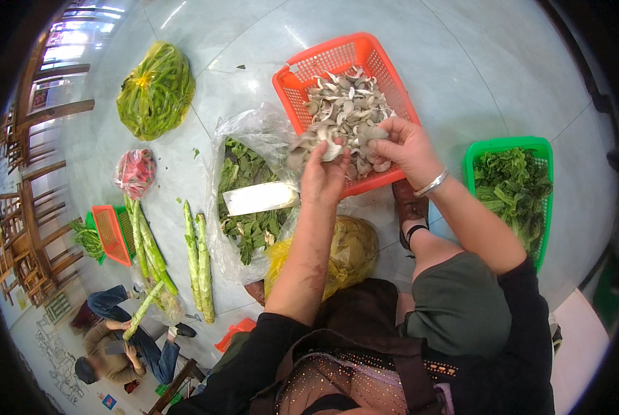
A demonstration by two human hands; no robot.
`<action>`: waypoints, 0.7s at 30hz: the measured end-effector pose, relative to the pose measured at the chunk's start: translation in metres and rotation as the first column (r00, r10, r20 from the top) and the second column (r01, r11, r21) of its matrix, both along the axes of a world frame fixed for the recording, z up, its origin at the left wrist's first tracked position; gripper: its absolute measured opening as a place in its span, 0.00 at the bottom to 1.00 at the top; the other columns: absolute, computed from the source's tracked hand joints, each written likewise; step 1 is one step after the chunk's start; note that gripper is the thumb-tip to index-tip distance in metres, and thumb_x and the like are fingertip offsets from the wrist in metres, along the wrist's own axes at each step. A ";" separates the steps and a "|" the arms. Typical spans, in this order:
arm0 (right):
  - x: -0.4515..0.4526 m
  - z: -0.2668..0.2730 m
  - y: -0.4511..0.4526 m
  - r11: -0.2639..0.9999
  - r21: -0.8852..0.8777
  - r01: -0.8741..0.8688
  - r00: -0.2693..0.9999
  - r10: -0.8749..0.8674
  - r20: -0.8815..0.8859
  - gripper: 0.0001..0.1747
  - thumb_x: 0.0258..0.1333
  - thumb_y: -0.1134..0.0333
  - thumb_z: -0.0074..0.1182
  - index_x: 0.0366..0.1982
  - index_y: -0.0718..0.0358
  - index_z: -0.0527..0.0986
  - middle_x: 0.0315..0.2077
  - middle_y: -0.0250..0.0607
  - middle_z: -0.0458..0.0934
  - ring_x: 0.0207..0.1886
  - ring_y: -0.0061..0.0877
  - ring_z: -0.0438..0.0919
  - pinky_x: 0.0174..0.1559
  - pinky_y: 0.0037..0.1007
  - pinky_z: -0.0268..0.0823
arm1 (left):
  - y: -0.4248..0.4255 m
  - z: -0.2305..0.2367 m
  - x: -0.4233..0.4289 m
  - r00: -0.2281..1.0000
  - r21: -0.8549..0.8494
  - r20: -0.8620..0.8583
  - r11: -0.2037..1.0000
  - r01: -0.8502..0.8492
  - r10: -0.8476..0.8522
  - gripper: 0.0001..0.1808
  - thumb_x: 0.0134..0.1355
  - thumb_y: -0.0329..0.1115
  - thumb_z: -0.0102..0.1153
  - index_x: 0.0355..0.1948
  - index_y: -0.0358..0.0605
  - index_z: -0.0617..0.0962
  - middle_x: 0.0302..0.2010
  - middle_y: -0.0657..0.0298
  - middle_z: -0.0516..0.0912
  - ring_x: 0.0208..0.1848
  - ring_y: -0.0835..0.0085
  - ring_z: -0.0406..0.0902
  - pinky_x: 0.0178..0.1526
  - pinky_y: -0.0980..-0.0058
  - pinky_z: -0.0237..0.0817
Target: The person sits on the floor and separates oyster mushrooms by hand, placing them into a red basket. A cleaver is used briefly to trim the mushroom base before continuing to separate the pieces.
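Note:
My left hand [325, 179] holds a clump of oyster mushrooms [309, 143] over the near edge of a red plastic basket [406, 104]. With thumb and fingers, my right hand [405, 148] pinches a mushroom piece [370, 136] just beside it; a silver bangle is on that wrist. Many torn oyster mushrooms [348, 101] fill much of the basket. Left of the basket, an open clear plastic bag [262, 122] holds leafy greens [247, 166], and a cleaver's broad blade [260, 198] lies across them. My left forearm hides part of a yellow plastic bag [353, 249].
A green basket of leafy greens [514, 192] stands right. Leftward on the floor are a yellow bag of green peppers [156, 93], a bag of red items [135, 173], celtuce stems [200, 264] and stacked baskets [113, 233]. A seated person [115, 342] holds a stem at lower left.

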State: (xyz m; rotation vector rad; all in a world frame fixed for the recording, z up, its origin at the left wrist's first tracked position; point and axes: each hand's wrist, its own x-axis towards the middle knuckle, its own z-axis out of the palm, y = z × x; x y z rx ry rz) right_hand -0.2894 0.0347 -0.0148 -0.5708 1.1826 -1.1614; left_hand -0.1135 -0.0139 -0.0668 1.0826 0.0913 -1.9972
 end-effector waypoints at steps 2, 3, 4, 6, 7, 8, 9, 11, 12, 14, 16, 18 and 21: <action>-0.012 -0.002 0.000 0.995 -0.091 -0.028 0.999 0.024 -0.037 0.12 0.54 0.74 0.59 0.41 0.63 0.73 0.31 0.31 0.79 0.31 0.14 0.77 0.33 0.19 0.70 | -0.003 0.003 0.009 0.997 -0.110 0.066 0.993 0.033 -0.026 0.19 0.63 0.28 0.53 0.55 0.45 0.68 0.47 0.59 0.76 0.49 0.67 0.76 0.50 0.64 0.72; -0.013 -0.006 0.000 0.993 -0.114 -0.018 0.987 0.000 -0.159 0.13 0.53 0.74 0.59 0.41 0.63 0.73 0.31 0.31 0.79 0.31 0.14 0.77 0.33 0.19 0.70 | -0.003 0.009 0.010 0.995 -0.158 0.069 0.985 0.075 -0.065 0.20 0.62 0.27 0.54 0.55 0.45 0.68 0.47 0.59 0.76 0.49 0.68 0.76 0.50 0.64 0.72; -0.011 -0.012 0.001 0.990 -0.137 -0.013 0.960 -0.026 -0.277 0.13 0.52 0.74 0.58 0.42 0.64 0.72 0.31 0.31 0.79 0.30 0.14 0.76 0.32 0.19 0.70 | 0.001 0.014 0.007 0.986 -0.229 0.117 0.963 0.142 -0.118 0.21 0.61 0.26 0.55 0.55 0.45 0.68 0.48 0.60 0.76 0.49 0.68 0.76 0.50 0.64 0.72; -0.007 -0.013 0.001 0.986 -0.162 -0.037 0.879 -0.045 -0.474 0.16 0.50 0.75 0.58 0.43 0.63 0.72 0.29 0.35 0.79 0.30 0.20 0.77 0.32 0.24 0.70 | 0.010 0.027 -0.003 0.953 -0.361 0.225 0.891 0.274 -0.202 0.22 0.60 0.24 0.56 0.55 0.45 0.68 0.49 0.60 0.75 0.51 0.69 0.75 0.51 0.65 0.71; 0.000 -0.008 0.001 0.985 -0.158 -0.067 0.832 -0.032 -0.554 0.18 0.48 0.75 0.57 0.43 0.61 0.72 0.28 0.38 0.79 0.30 0.26 0.79 0.33 0.28 0.71 | 0.016 0.030 -0.010 0.950 -0.418 0.260 0.867 0.270 -0.171 0.22 0.59 0.23 0.57 0.55 0.44 0.69 0.48 0.61 0.76 0.50 0.70 0.75 0.52 0.66 0.70; 0.004 -0.003 0.001 0.984 -0.152 -0.096 0.777 -0.021 -0.629 0.19 0.46 0.75 0.57 0.44 0.60 0.72 0.27 0.42 0.80 0.30 0.32 0.80 0.33 0.32 0.71 | 0.022 0.033 -0.019 0.946 -0.472 0.292 0.840 0.268 -0.138 0.23 0.58 0.22 0.58 0.54 0.44 0.69 0.47 0.63 0.76 0.50 0.70 0.75 0.53 0.68 0.69; 0.005 -0.001 0.001 0.982 -0.159 -0.102 0.758 -0.027 -0.652 0.20 0.45 0.75 0.56 0.44 0.59 0.72 0.27 0.43 0.79 0.30 0.35 0.80 0.33 0.33 0.71 | 0.026 0.037 -0.025 0.942 -0.524 0.317 0.808 0.269 -0.108 0.23 0.57 0.21 0.59 0.54 0.43 0.70 0.46 0.64 0.76 0.50 0.71 0.75 0.54 0.69 0.69; 0.005 0.004 0.000 0.979 -0.171 -0.114 0.716 -0.039 -0.697 0.21 0.45 0.75 0.55 0.45 0.57 0.72 0.28 0.45 0.79 0.31 0.40 0.79 0.35 0.36 0.71 | 0.029 0.042 -0.026 0.885 -0.487 0.441 0.788 0.375 -0.149 0.21 0.56 0.22 0.61 0.51 0.42 0.71 0.47 0.65 0.75 0.51 0.72 0.74 0.54 0.72 0.67; 0.007 0.009 0.000 0.975 -0.173 -0.138 0.706 -0.026 -0.708 0.21 0.45 0.75 0.55 0.45 0.57 0.72 0.28 0.45 0.79 0.32 0.40 0.79 0.35 0.36 0.71 | 0.029 0.039 -0.023 0.823 -0.488 0.550 0.743 0.458 -0.146 0.20 0.56 0.23 0.62 0.50 0.41 0.72 0.47 0.64 0.75 0.51 0.73 0.73 0.53 0.72 0.67; 0.009 0.020 0.001 0.967 -0.176 -0.185 0.683 -0.002 -0.730 0.22 0.45 0.75 0.55 0.46 0.57 0.71 0.29 0.45 0.79 0.33 0.40 0.79 0.36 0.37 0.71 | 0.028 0.034 -0.018 0.699 -0.518 0.713 0.628 0.581 -0.059 0.19 0.55 0.25 0.63 0.47 0.41 0.73 0.47 0.64 0.74 0.49 0.72 0.73 0.51 0.72 0.67; 0.010 0.020 0.001 0.964 -0.176 -0.197 0.690 0.009 -0.724 0.21 0.45 0.75 0.55 0.46 0.58 0.71 0.29 0.45 0.79 0.33 0.40 0.79 0.36 0.38 0.71 | 0.025 0.032 -0.017 0.591 -0.564 0.799 0.475 0.676 0.109 0.18 0.52 0.26 0.64 0.43 0.40 0.73 0.44 0.62 0.74 0.47 0.70 0.74 0.47 0.71 0.68; 0.012 0.021 0.000 0.953 -0.212 -0.214 0.675 -0.012 -0.738 0.21 0.45 0.76 0.55 0.46 0.58 0.71 0.29 0.46 0.79 0.33 0.41 0.79 0.36 0.37 0.71 | 0.023 0.030 -0.015 0.508 -0.534 0.840 0.445 0.719 0.188 0.14 0.52 0.25 0.65 0.39 0.41 0.76 0.44 0.64 0.76 0.46 0.72 0.74 0.46 0.73 0.68; 0.017 0.024 -0.003 0.927 -0.285 -0.244 0.630 -0.072 -0.773 0.21 0.44 0.76 0.55 0.45 0.59 0.71 0.29 0.47 0.78 0.32 0.40 0.79 0.35 0.35 0.71 | 0.020 0.029 -0.014 0.344 -0.490 0.847 0.344 0.801 0.404 0.15 0.50 0.23 0.64 0.40 0.41 0.76 0.45 0.64 0.76 0.44 0.73 0.74 0.45 0.74 0.69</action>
